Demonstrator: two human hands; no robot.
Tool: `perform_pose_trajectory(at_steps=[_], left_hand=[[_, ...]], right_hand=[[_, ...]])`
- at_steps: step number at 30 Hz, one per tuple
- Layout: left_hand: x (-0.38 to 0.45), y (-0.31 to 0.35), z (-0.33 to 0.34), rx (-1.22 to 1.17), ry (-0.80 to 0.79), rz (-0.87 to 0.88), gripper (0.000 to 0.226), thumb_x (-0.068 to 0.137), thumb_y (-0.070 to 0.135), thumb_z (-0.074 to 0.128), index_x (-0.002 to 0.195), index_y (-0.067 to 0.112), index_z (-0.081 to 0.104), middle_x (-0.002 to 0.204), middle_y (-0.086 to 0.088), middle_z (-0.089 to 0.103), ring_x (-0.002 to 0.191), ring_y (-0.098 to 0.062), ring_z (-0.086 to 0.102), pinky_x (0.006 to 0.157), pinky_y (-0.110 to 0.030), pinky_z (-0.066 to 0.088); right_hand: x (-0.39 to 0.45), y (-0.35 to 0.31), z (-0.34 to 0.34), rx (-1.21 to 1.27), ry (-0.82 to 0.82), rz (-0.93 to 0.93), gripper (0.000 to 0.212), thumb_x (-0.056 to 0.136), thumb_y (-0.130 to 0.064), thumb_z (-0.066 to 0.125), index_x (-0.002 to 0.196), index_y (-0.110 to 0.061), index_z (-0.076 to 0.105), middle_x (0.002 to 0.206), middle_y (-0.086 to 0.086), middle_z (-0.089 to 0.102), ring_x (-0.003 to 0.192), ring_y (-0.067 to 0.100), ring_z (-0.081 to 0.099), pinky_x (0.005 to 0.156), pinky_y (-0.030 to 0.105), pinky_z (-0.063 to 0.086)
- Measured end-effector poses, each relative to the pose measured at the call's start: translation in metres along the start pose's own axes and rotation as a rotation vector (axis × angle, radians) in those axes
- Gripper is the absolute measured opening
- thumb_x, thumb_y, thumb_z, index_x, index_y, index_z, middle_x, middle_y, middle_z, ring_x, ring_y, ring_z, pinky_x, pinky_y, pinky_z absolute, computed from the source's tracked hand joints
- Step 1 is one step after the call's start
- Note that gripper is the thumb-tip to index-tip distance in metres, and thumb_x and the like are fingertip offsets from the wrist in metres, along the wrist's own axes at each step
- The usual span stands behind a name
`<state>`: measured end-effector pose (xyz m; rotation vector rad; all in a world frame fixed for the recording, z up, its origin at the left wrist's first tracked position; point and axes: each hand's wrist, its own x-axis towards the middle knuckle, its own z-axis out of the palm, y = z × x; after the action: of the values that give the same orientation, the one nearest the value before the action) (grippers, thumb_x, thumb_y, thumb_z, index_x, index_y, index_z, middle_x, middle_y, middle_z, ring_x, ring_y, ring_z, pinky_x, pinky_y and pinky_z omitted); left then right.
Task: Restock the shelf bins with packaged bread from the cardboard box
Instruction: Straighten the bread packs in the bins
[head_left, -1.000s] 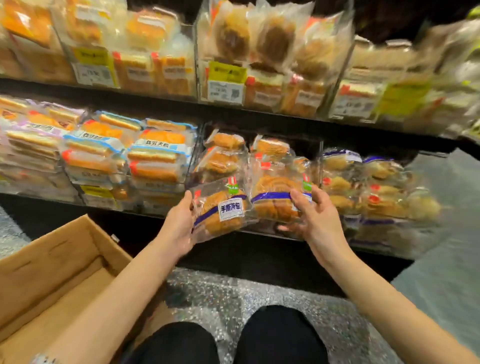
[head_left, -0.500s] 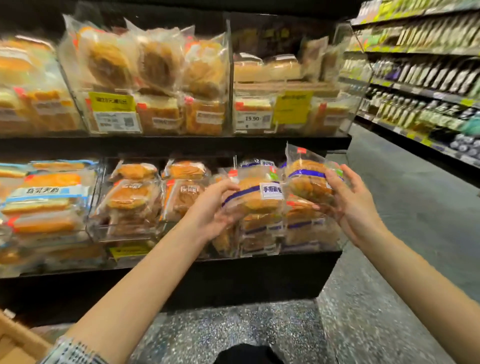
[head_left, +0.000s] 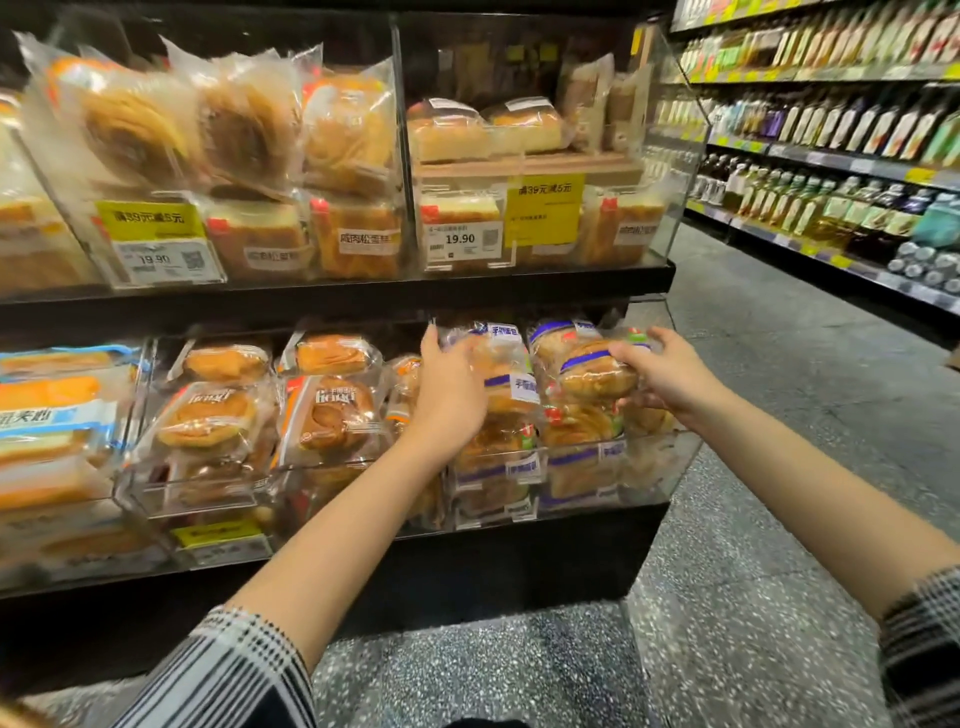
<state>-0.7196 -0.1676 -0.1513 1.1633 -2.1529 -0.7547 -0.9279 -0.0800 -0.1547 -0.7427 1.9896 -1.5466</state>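
My left hand (head_left: 451, 388) holds a clear pack of round bread with a blue band (head_left: 511, 387) over the clear bin (head_left: 670, 467) at the right end of the lower shelf. My right hand (head_left: 667, 371) grips a second pack of the same bread (head_left: 592, 371) beside it, above the same bin. Both packs sit on top of several like packs stacked in that bin. The cardboard box is out of view.
Neighbouring clear bins (head_left: 156, 499) to the left hold other wrapped pastries. The upper shelf (head_left: 363, 291) carries loaf packs and yellow price tags (head_left: 543, 208). An aisle floor (head_left: 779, 415) runs to the right, with bottle shelves (head_left: 841, 156) along its far side.
Both hands have carried the two bread packs up and rightward from in front of the shelf into the right-end bin. The view has swung right and the cardboard box has left the frame.
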Motion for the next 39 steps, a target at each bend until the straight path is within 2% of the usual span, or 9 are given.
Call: perform_pose_trajectory(at_steps=[5, 8, 11, 15, 18, 21, 27, 34, 39], left_hand=[[-0.008, -0.014, 0.01, 0.391, -0.17, 0.168, 0.064, 0.099, 0.046, 0.037, 0.151, 0.011, 0.022, 0.16, -0.012, 0.005, 0.148, -0.026, -0.003, 0.121, -0.041, 0.001], [-0.013, -0.023, 0.015, 0.645, -0.205, 0.223, 0.088, 0.09, 0.069, 0.026, 0.152, 0.014, -0.003, 0.159, -0.011, -0.01, 0.146, -0.025, -0.015, 0.12, -0.044, -0.006], [-0.018, -0.03, 0.022, 0.656, -0.166, 0.263, 0.082, 0.093, 0.065, 0.026, 0.148, 0.026, -0.021, 0.158, -0.012, -0.017, 0.145, -0.026, -0.02, 0.119, -0.045, -0.008], [-0.02, -0.035, 0.03, 0.689, -0.071, 0.336, 0.07, 0.096, 0.061, 0.021, 0.148, 0.036, -0.019, 0.158, -0.009, -0.019, 0.145, -0.029, -0.019, 0.116, -0.045, -0.011], [-0.014, -0.031, 0.032, 0.74, -0.087, 0.309, 0.069, 0.096, 0.061, 0.019, 0.15, 0.033, -0.014, 0.158, -0.011, -0.015, 0.145, -0.032, -0.017, 0.117, -0.045, -0.011], [-0.005, -0.024, 0.031, 0.751, -0.158, 0.281, 0.068, 0.096, 0.06, 0.017, 0.15, 0.031, -0.013, 0.158, -0.015, -0.015, 0.145, -0.035, -0.017, 0.119, -0.046, -0.007], [0.002, -0.029, 0.034, 0.708, -0.126, 0.29, 0.069, 0.097, 0.059, 0.019, 0.148, 0.032, -0.018, 0.158, -0.015, -0.016, 0.145, -0.034, -0.015, 0.12, -0.043, -0.006], [-0.008, -0.035, 0.033, 0.735, -0.079, 0.325, 0.069, 0.096, 0.06, 0.018, 0.149, 0.03, -0.014, 0.159, -0.014, -0.011, 0.145, -0.035, -0.016, 0.118, -0.044, -0.009], [-0.009, -0.037, 0.04, 0.691, -0.047, 0.317, 0.072, 0.096, 0.059, 0.021, 0.144, 0.032, -0.025, 0.157, -0.014, -0.021, 0.143, -0.035, -0.022, 0.115, -0.043, -0.012]], right_hand=[[0.005, 0.004, 0.002, -0.579, 0.069, -0.171, 0.072, 0.089, -0.04, 0.061, 0.148, -0.011, 0.031, 0.143, 0.019, 0.042, 0.129, 0.035, 0.043, 0.106, 0.041, 0.038], [-0.007, 0.006, 0.004, -0.814, 0.14, -0.33, 0.065, 0.093, -0.045, 0.052, 0.148, -0.02, 0.03, 0.144, 0.021, 0.035, 0.135, 0.035, 0.03, 0.109, 0.044, 0.029], [-0.021, 0.011, 0.006, -0.924, 0.125, -0.623, 0.058, 0.093, -0.052, 0.044, 0.144, -0.025, 0.04, 0.151, 0.014, 0.032, 0.14, 0.03, 0.026, 0.113, 0.045, 0.021], [-0.025, 0.023, 0.01, -1.138, -0.069, -0.743, 0.083, 0.077, -0.074, 0.024, 0.145, -0.028, 0.038, 0.151, 0.01, 0.034, 0.141, 0.028, 0.028, 0.118, 0.048, 0.017], [-0.011, 0.028, 0.007, -1.144, -0.193, -0.779, 0.08, 0.078, -0.068, 0.034, 0.145, -0.024, 0.039, 0.149, 0.009, 0.038, 0.139, 0.03, 0.033, 0.114, 0.048, 0.028], [0.006, 0.024, 0.002, -1.01, -0.292, -0.824, 0.059, 0.088, -0.044, 0.057, 0.141, -0.022, 0.044, 0.147, 0.003, 0.04, 0.135, 0.023, 0.037, 0.113, 0.037, 0.028], [0.028, 0.019, 0.0, -0.791, -0.407, -0.798, 0.049, 0.088, -0.034, 0.057, 0.134, -0.017, 0.051, 0.143, 0.003, 0.044, 0.129, 0.004, 0.033, 0.106, 0.007, 0.017], [0.018, 0.027, -0.007, -0.731, -0.362, -0.868, 0.043, 0.091, -0.035, 0.052, 0.132, -0.022, 0.054, 0.141, -0.001, 0.048, 0.134, 0.012, 0.04, 0.113, 0.034, 0.03], [0.008, 0.037, 0.014, -1.116, -0.228, -0.903, 0.055, 0.094, -0.033, 0.054, 0.146, -0.025, 0.037, 0.156, 0.006, 0.026, 0.145, 0.024, 0.022, 0.118, 0.04, 0.019]])
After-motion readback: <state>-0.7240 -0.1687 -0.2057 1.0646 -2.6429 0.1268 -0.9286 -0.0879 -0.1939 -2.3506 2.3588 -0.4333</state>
